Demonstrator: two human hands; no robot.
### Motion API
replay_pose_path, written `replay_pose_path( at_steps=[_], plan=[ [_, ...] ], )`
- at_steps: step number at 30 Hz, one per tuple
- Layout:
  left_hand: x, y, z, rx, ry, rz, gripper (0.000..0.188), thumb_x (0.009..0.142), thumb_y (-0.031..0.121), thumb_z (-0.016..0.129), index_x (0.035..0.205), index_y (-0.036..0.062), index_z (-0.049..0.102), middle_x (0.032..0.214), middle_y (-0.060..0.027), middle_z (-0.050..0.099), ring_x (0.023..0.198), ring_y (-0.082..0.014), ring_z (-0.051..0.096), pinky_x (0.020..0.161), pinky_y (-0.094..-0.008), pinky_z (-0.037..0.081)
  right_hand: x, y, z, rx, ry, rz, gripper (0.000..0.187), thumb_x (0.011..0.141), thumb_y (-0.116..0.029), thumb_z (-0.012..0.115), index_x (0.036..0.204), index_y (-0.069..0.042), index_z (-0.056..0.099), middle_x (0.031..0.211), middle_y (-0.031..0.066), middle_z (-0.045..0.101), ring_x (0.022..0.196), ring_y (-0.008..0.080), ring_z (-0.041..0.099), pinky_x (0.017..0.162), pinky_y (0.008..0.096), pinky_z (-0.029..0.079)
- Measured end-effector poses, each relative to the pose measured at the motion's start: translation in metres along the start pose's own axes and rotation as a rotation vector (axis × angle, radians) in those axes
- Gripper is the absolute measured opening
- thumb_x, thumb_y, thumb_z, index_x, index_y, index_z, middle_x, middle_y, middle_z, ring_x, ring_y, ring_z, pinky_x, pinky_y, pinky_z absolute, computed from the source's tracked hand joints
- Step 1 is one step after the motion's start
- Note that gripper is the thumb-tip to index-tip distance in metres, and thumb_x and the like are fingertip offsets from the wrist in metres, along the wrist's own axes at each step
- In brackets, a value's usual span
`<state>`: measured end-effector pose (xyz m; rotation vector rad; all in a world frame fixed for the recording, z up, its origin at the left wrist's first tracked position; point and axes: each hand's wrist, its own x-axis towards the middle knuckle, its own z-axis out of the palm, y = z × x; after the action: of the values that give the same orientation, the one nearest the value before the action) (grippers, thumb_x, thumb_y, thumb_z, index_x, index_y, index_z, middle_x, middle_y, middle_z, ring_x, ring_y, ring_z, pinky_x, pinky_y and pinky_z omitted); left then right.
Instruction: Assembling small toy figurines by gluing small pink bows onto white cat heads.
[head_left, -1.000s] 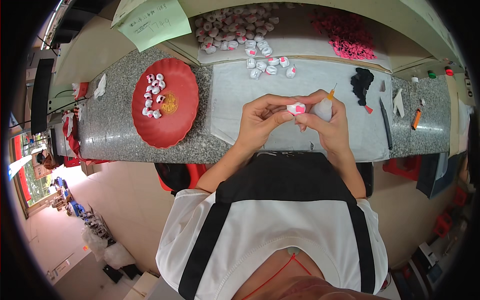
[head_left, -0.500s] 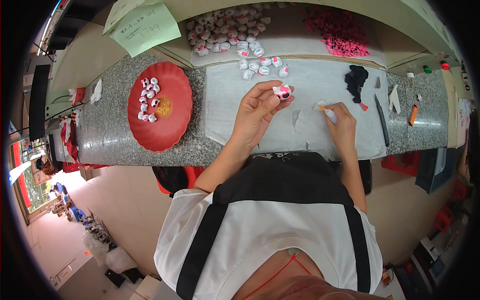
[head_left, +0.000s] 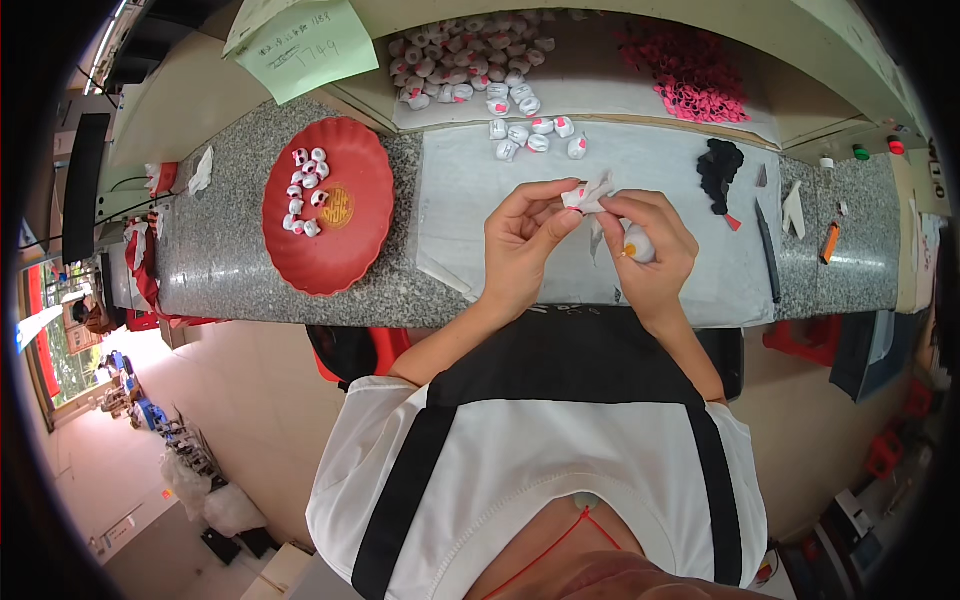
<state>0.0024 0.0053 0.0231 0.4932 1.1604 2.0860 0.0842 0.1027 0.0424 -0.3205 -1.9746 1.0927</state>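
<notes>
My left hand [head_left: 522, 245] pinches a small white-and-pink figurine piece [head_left: 576, 200] between thumb and fingers, over the white work sheet. With its fingertips, my right hand [head_left: 662, 255] presses a crumpled white tissue [head_left: 600, 187] against that piece. Tucked in the same right hand is a small white squeeze bottle [head_left: 639, 243], its yellow-orange tip pointing down toward the left. The tissue partly covers the figurine piece. Beyond my hands, several similar white-and-pink pieces [head_left: 538, 143] lie on the sheet [head_left: 460, 205].
A red scalloped plate [head_left: 330, 262] at left holds several figurine pieces. The back shelf bears a pile of white pieces [head_left: 465, 55] and pink parts [head_left: 695, 90]. On the right lie black soft pieces [head_left: 717, 175], a dark slim tool [head_left: 767, 250] and an orange-handled cutter [head_left: 830, 243].
My right hand has lifted the tissue off the sheet and brought it left to the figurine piece, still keeping the bottle. My left hand has turned the piece and lowered slightly.
</notes>
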Motion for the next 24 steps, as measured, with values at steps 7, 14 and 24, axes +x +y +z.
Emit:
replay_pose_path(
  at_steps=[7,14,24],
  plan=[
    [0.006,0.01,-0.002,-0.095,-0.096,-0.08,0.025,0.076,0.004,0.051,0.1,-0.0013,0.047,0.096,-0.013,0.053,0.089,-0.0161,0.051,0.079,-0.0285,0.041,0.005,0.01,-0.048,0.245,-0.034,0.429,0.013,0.065,0.004,0.058,0.077,0.001,0.054,0.072,0.0061,0.054,0.067,0.01,0.049,0.061,0.0204,0.038],
    [0.005,0.013,0.0,-0.007,-0.181,-0.079,0.024,0.076,0.004,0.051,0.099,-0.0002,0.047,0.098,-0.0146,0.052,0.094,-0.0204,0.05,0.081,-0.0316,0.039,0.0,0.0,-0.045,0.017,-0.185,0.411,0.025,0.065,0.001,0.058,0.089,0.0,0.054,0.068,0.003,0.051,0.061,0.0069,0.045,0.053,0.0167,0.035],
    [-0.009,0.018,-0.008,-0.008,-0.292,-0.041,0.021,0.074,-0.002,0.052,0.095,-0.0024,0.05,0.096,-0.0118,0.053,0.086,-0.0166,0.051,0.074,-0.0289,0.043,-0.007,-0.006,-0.006,0.654,-0.192,0.56,0.019,0.066,0.005,0.057,0.083,0.003,0.05,0.067,0.0087,0.053,0.055,0.012,0.049,0.049,0.0219,0.04]
  ],
)
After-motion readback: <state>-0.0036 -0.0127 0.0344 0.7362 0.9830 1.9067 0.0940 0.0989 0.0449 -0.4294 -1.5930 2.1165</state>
